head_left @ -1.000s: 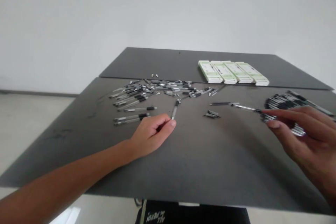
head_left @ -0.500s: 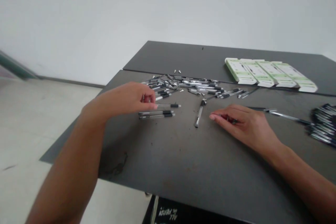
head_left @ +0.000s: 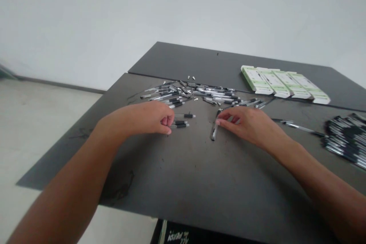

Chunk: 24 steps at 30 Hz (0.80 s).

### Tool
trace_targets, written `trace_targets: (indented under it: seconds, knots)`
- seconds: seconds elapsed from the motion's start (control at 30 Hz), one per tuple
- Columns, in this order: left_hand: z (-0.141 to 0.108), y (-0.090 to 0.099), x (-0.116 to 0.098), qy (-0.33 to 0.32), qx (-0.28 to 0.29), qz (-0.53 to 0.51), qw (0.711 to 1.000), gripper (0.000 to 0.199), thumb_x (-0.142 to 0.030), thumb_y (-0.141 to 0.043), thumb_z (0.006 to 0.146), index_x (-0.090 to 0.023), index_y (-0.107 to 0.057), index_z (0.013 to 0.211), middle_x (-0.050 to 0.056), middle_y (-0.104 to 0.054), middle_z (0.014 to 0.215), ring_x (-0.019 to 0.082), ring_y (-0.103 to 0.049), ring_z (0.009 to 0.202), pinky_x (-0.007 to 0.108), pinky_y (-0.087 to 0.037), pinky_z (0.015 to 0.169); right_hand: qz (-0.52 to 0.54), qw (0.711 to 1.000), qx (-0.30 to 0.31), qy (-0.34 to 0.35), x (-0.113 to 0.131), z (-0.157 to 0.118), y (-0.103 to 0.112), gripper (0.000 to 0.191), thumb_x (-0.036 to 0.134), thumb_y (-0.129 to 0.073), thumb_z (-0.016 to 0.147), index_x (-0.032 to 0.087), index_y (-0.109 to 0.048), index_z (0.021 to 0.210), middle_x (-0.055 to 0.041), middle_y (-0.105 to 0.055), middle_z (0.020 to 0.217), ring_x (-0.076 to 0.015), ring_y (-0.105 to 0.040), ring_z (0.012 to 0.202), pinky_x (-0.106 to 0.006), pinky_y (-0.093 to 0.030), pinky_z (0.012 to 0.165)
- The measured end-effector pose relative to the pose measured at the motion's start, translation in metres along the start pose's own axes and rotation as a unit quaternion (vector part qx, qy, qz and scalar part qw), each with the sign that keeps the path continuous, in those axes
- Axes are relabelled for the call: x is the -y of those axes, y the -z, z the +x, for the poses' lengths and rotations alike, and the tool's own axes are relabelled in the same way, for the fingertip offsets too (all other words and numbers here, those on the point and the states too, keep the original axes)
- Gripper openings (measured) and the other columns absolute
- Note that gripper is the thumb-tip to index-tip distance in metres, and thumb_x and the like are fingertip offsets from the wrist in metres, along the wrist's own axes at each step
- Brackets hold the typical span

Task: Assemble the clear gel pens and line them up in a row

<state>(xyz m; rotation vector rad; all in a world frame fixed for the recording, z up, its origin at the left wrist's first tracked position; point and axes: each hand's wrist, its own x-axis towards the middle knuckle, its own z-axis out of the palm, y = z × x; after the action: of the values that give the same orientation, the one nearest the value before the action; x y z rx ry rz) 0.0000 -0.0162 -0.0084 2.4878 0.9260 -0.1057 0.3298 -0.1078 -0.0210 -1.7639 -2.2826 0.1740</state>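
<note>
Over the table [head_left: 200, 175], right hand [head_left: 246, 122] half open, seemingly touching a pen [head_left: 214, 133], left hand [head_left: 148, 119] curled beside pens [head_left: 181, 124]

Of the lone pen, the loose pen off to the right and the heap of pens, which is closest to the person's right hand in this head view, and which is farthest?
From the right hand:
1. Lone pen: left of the hand, at the fingertips.
2. Loose pen: right of the hand, on the table.
3. Heap of pens: farther right, at the picture's edge.
</note>
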Motion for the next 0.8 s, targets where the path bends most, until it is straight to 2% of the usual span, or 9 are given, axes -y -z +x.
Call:
trace_targets:
  seconds: [0.13, 0.27, 0.37, 0.6, 0.8]
  knots:
    - [0.002, -0.002, 0.003, -0.001, -0.009, -0.010, 1.000, 0.009, -0.033, -0.073, 0.084, -0.025, -0.077, 0.083, -0.001, -0.075, 0.076, 0.019, -0.064, 0.066, 0.029, -0.036, 0.058, -0.054, 0.998, -0.043, 0.003, -0.017, 0.012, 0.002, 0.024, 0.040, -0.066, 0.102, 0.031, -0.086, 0.109, -0.0036, -0.081, 0.095, -0.0202, -0.072, 0.073, -0.033, -0.050, 0.066]
    - [0.004, -0.006, 0.007, -0.016, -0.021, -0.014, 1.000, 0.010, -0.031, -0.073, 0.083, -0.027, -0.078, 0.076, -0.003, -0.072, 0.069, 0.017, -0.062, 0.060, 0.030, -0.034, 0.056, -0.097, 0.993, -0.068, -0.008, -0.054, 0.006, 0.007, 0.024, 0.040, -0.068, 0.100, 0.029, -0.089, 0.107, -0.0064, -0.073, 0.099, -0.0181, -0.066, 0.070, -0.034, -0.050, 0.068]
    - [0.006, -0.010, 0.011, -0.037, -0.029, -0.013, 0.999, 0.010, -0.029, -0.073, 0.083, -0.028, -0.079, 0.076, -0.003, -0.072, 0.067, 0.017, -0.061, 0.058, 0.030, -0.034, 0.057, -0.115, 0.991, -0.071, 0.006, -0.071, 0.002, 0.007, 0.027, 0.040, -0.068, 0.100, 0.029, -0.088, 0.113, -0.0072, -0.068, 0.100, -0.0175, -0.064, 0.071, -0.034, -0.052, 0.070]
    - [0.008, -0.014, 0.016, -0.045, -0.010, 0.007, 0.999, 0.013, -0.029, -0.069, 0.084, -0.027, -0.079, 0.076, -0.002, -0.073, 0.068, 0.017, -0.061, 0.058, 0.031, -0.035, 0.058, -0.136, 0.988, -0.069, 0.014, -0.065, 0.007, -0.004, 0.036, 0.042, -0.058, 0.106, 0.027, -0.085, 0.125, -0.0099, -0.065, 0.102, -0.0237, -0.067, 0.083, -0.038, -0.052, 0.075]
    - [0.009, -0.010, 0.007, -0.038, 0.005, 0.027, 0.999, 0.013, -0.030, -0.066, 0.082, -0.025, -0.076, 0.076, -0.001, -0.073, 0.069, 0.018, -0.062, 0.060, 0.031, -0.036, 0.060, -0.138, 0.989, -0.048, 0.035, -0.065, 0.013, -0.005, 0.032, 0.036, -0.060, 0.107, 0.027, -0.085, 0.124, -0.0083, -0.067, 0.094, -0.0228, -0.065, 0.080, -0.037, -0.052, 0.076]
